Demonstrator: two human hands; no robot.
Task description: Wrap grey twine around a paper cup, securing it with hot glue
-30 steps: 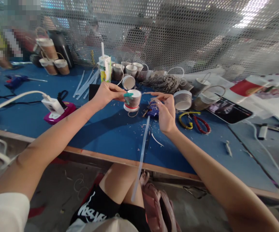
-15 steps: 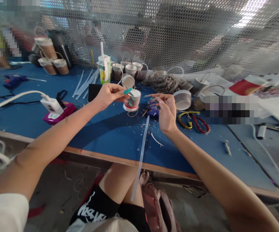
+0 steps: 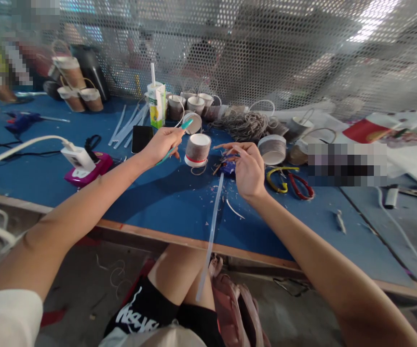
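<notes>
My left hand is closed around a slender teal tool; one teal end points up past the fingers and another part curves below them. Its exact kind is unclear. Just right of that hand, a small twine-wrapped cup with a white top and a red band sits on the table, a loop of cord at its base. My right hand hovers with fingers apart and bent, nothing visible in them. Partly behind it lies a blue glue gun, a long clear glue stick jutting over the table edge.
Yellow-handled and red-handled pliers lie right of my right hand. Behind are several cups, a pile of grey cord and a drink carton. A black phone and a purple power strip lie left.
My left hand has drawn slightly left and away from the cup, with the teal tool turned in it. The cup stays in place, now fully uncovered. My right hand has barely moved.
</notes>
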